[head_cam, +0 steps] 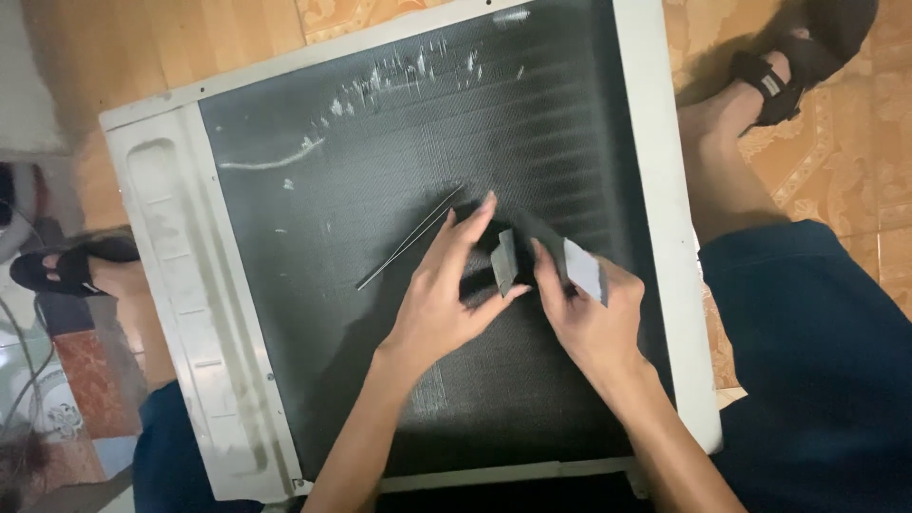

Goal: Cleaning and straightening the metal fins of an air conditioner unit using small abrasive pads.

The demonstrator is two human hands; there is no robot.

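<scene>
A white air-conditioner unit (pixel 665 190) lies flat with its dark finned coil (pixel 380 123) facing up. Over the coil's middle, my left hand (pixel 442 294) pinches the end of a small dark folded strip (pixel 503 261) between thumb and fingers. My right hand (pixel 589 309) grips the other end of the same piece, whose pale grey side (pixel 581 269) shows above the fingers. A thin metal rod or tweezers (pixel 408 237) rests on the fins just left of my left hand.
Bent, whitish scuffed fins (pixel 399 76) mark the coil's upper part. My sandalled feet (pixel 779 57) (pixel 66 266) flank the unit on the patterned tile floor, with dark blue shorts (pixel 817 361) at right. Cables and clutter (pixel 28 380) lie at far left.
</scene>
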